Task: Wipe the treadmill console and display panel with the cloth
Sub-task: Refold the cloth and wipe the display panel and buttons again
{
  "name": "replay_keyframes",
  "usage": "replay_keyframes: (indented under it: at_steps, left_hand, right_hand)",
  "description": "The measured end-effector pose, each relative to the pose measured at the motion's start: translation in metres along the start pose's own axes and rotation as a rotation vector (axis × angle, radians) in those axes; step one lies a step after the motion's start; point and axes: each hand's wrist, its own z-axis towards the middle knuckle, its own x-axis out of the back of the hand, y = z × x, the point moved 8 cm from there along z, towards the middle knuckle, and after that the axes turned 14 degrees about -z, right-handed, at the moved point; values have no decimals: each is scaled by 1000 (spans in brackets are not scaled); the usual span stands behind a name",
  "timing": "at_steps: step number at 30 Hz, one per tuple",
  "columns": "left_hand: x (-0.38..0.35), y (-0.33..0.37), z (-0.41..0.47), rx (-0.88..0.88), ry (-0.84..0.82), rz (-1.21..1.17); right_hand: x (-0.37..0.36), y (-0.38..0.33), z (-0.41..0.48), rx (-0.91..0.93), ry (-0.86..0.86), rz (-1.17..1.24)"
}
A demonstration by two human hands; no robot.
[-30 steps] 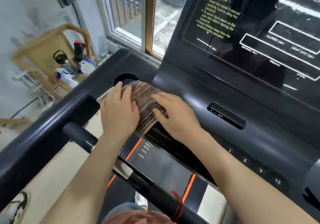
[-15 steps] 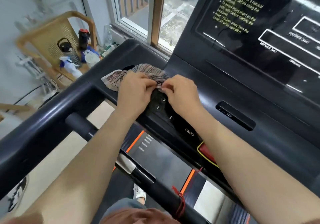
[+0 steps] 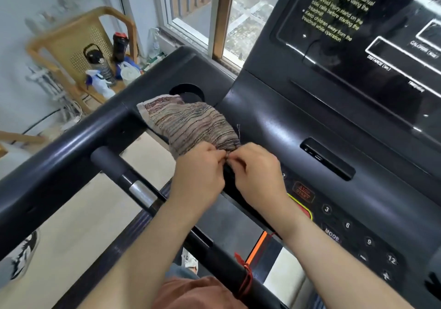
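Note:
A striped brown cloth (image 3: 191, 125) lies spread on the left part of the dark treadmill console (image 3: 281, 127), just below the round cup holder (image 3: 186, 91). My left hand (image 3: 200, 177) and my right hand (image 3: 257, 175) meet at the cloth's near edge, and the fingertips of both pinch that edge. The glossy black display panel (image 3: 358, 46) rises at the upper right, with yellow caution text on it. Buttons and a red stop/start key (image 3: 303, 193) sit on the console to the right of my right hand.
A black handrail (image 3: 59, 156) and a crossbar (image 3: 133, 184) run across the left and the front. Behind them on the left stands a wooden chair (image 3: 71, 43) with bottles and a spray bottle (image 3: 100, 86). A window (image 3: 202, 5) is at the back.
The cloth, pushed up and bunched near the cup holder half a second ago, now lies drawn out flatter toward me. Both hands moved down the console with its near edge pinched.

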Motion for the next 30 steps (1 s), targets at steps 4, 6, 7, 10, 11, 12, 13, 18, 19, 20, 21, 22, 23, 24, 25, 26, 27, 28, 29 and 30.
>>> replay_keyframes:
  at_steps: [4,6,7,10,11,12,13,18,19,20,21,22,23,24,25,26,27,28,29,30]
  left_hand:
    - [-15,4,53,-7,-5,118]
    - [-18,5,63,2,26,142]
    - [-22,11,51,-24,50,114]
    - [-36,38,-9,-94,9,-74]
    - [-41,40,-18,-113,10,-74]
    - [-45,38,-15,-121,6,-56]
    - [-45,37,-5,-111,8,-28]
    - [-41,28,36,19,29,177]
    - [-44,34,22,1,24,154]
    - [-50,41,3,-20,3,99]
    - [-55,51,-19,-45,-31,19]
    - [-59,55,-35,-71,-29,-18]
    - [-62,55,-39,-89,-21,-28]
    - [-62,55,-30,-98,-4,-13]
    - [-58,53,-13,-69,12,24]
    - [-57,51,4,-14,3,81]
    - [-59,50,18,28,-5,147]
    - [-61,49,27,56,3,190]
    - [-65,53,25,69,-11,190]
    - [-72,61,14,50,-42,153]
  right_hand:
    - [0,27,59,-93,-15,-135]
    - [-2,35,61,-107,-43,-165]
    - [2,36,46,-78,-25,-167]
    - [17,47,-25,-59,1,-55]
    - [16,52,-33,-57,-15,-50]
    - [14,56,-29,-60,-19,-58]
    - [15,57,-15,-66,-8,-74]
    - [6,54,26,-87,-37,-150]
    - [12,56,10,-64,-27,-137]
    - [16,59,-13,-46,-12,-117]
    - [22,60,-38,-35,-18,-95]
    - [25,61,-55,-29,-25,-83]
    - [24,64,-59,-17,-34,-80]
    - [22,65,-50,-9,-25,-87]
    - [21,67,-30,-31,-10,-110]
    - [17,69,-12,-62,-20,-141]
    - [13,73,1,-86,-45,-179]
    - [9,78,5,-100,-71,-204]
    - [10,85,-3,-107,-89,-220]
    - [16,90,-20,-92,-77,-208]
